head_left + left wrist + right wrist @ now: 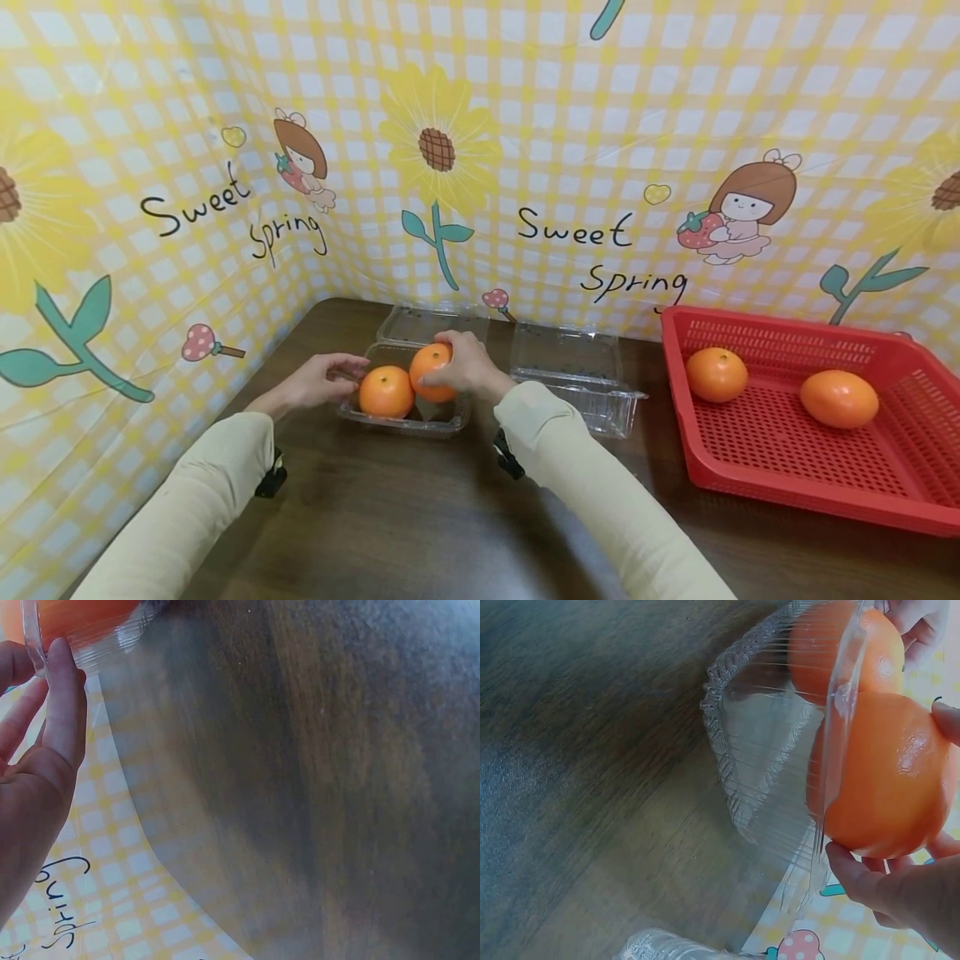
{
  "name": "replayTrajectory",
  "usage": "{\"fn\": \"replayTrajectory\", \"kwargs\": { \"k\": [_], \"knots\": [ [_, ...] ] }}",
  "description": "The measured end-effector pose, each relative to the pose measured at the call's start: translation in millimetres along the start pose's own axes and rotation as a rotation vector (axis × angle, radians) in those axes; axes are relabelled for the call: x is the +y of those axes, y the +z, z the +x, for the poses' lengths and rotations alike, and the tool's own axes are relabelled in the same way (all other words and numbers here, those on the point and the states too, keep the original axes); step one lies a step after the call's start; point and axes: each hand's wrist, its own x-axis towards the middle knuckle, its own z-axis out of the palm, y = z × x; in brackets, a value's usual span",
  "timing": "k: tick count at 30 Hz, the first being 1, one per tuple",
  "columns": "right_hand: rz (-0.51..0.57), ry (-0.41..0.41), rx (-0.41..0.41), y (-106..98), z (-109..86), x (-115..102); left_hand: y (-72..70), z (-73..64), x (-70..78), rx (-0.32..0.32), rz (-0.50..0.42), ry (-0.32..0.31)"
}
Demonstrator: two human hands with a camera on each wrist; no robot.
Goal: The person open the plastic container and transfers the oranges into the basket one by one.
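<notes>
An open clear plastic clamshell box (pixel 411 427) stands on the table with one orange (pixel 386 392) in its left part. My right hand (pixel 469 367) grips a second orange (pixel 431 372), fingers and thumb around its sides. That orange is partly inside the box's right part, touching the first one, as the right wrist view shows. My left hand (pixel 324 383) is at the box's left end. In the left wrist view its thumb and finger pinch the clear rim (pixel 34 637).
A second open clamshell box (pixel 600 408) stands to the right. Further right, a red perforated basket (pixel 787 496) holds two more oranges, one at its left (pixel 717 375) and one near the middle (pixel 839 399). A checked cloth (pixel 570 125) hangs behind and along the left of the table (pixel 390 517).
</notes>
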Motion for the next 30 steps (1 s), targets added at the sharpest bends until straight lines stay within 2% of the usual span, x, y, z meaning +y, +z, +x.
{"fn": "replayTrajectory", "kwargs": {
  "k": [18, 30],
  "knots": [
    [0.056, -0.053, -0.024, -4, -6.0, -5, 0.6, 0.4, -2.2, 0.011, 0.014, 0.005],
    [0.089, -0.163, -0.041, -24, -18.2, -19, 0.3, 0.7, -1.0, -0.001, -0.003, 0.003]
  ]
}}
